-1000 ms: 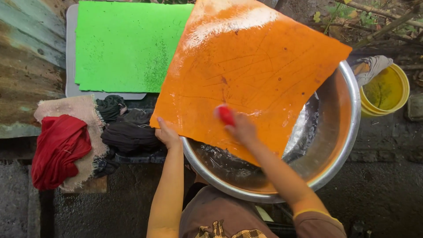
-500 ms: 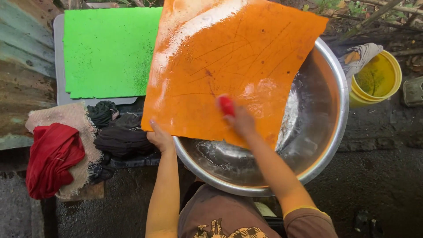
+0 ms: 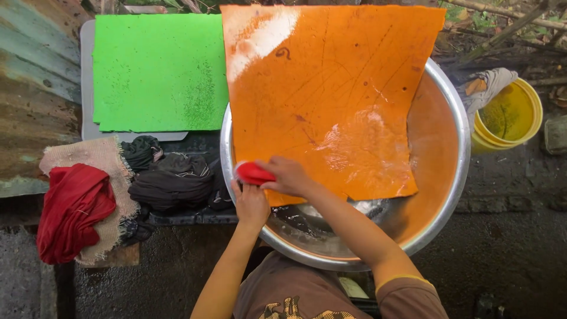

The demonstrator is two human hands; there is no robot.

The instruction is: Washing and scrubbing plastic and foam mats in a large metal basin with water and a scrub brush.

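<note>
A wet orange sheet [image 3: 331, 100] fills the upper centre, its lower part resting in a steel basin [image 3: 458, 171] at centre right. A green sheet [image 3: 156, 71] lies upper left; dark cloths [image 3: 171, 180] and a red cloth [image 3: 74, 210] lie at left. The right hand [image 3: 289, 177] pinches a red scrubber [image 3: 253, 173] against the orange sheet's lower left corner. The left hand [image 3: 252, 204] grips that corner's edge, fingers closed.

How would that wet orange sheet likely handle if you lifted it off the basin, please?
The orange sheet spans the metal basin without sagging, so probably fairly stiff. Its glossy wet surface suggests slipperiness. It looks thin, so likely light, and it may flex if held by one corner.
</note>
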